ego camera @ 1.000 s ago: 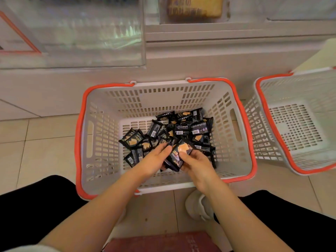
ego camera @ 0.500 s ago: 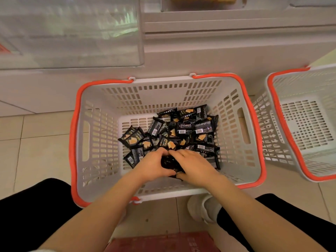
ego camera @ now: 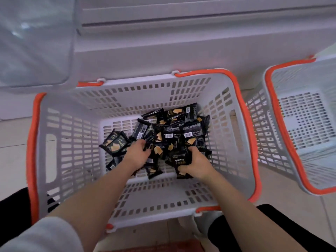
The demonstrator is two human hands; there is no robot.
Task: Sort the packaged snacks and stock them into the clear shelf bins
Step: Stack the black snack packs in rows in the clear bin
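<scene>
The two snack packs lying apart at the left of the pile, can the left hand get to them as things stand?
Probably yes. The left hand is in the basket right beside those packs, and nothing covers them.

Packet in right hand (ego camera: 182, 164): "DRYCAKE" in pale capitals on black wrapper.
Packets at pile's left edge (ego camera: 115, 143): "DRYCAKE", same lettering.
Barcode stickers (ego camera: 169, 136): white, digits too small to read.

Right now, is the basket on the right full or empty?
Empty, as far as visible: the right basket shows only bare slotted floor, while the black snack packets all lie in the middle basket.
</scene>
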